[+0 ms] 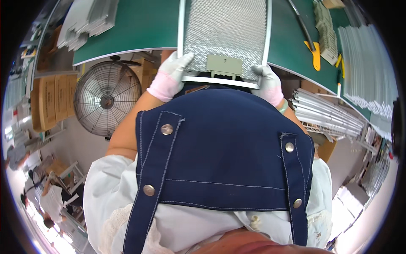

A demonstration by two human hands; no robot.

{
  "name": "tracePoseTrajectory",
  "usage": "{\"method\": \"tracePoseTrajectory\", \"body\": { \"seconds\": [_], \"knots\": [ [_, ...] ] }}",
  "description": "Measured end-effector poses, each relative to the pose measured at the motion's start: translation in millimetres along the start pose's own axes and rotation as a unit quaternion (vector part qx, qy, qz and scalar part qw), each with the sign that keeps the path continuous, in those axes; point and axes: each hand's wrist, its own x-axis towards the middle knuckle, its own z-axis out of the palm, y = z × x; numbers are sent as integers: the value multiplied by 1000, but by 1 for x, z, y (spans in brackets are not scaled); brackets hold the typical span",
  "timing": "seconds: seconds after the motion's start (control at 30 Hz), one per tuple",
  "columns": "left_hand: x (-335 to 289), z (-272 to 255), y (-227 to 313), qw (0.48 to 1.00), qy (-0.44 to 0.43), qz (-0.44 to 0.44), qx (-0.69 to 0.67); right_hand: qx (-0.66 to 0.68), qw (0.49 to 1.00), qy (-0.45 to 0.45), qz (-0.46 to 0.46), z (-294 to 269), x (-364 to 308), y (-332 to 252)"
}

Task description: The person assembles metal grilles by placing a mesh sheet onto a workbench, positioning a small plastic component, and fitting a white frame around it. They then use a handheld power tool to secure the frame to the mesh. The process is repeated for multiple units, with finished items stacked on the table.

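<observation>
A rectangular mesh filter panel [228, 25] with a silvery metal frame reaches from the green table toward my body. My left hand [170, 77], in a white and pink glove, is closed around the near left corner of the frame. At the near right corner my right hand [269, 84], gloved the same way, grips the frame, fingers partly hidden beneath it. A grey-green plastic clip piece [224, 65] with small prongs lies at the near end of the mesh, between my hands and touching neither.
On the green table [139, 29] stand stacked metal strips [91, 21] at left. To the right lie a black-and-yellow tool [314, 53], a row of grey-green plastic pieces [325, 36] and stacked panels [366, 63]. A large fan [107, 99] and cardboard boxes [53, 101] stand left; people are farther back.
</observation>
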Motion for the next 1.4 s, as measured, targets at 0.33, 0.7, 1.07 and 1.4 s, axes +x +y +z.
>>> {"method": "tracePoseTrajectory", "body": {
  "seconds": [0.33,0.7,1.07,1.4],
  "knots": [
    [-13,12,9,999,-1,16,43,-19,1000,-18,-16,-1,-2,0],
    [-2,-1,13,986,-63,-90,-122,-71,993,-31,93,12,-8,-18],
    [1,15,10,997,-4,-46,-69,-63,998,4,-12,4,-13,-10],
    [1,16,16,997,-65,-52,-1,-29,997,49,-58,12,-13,-7]
  ]
}}
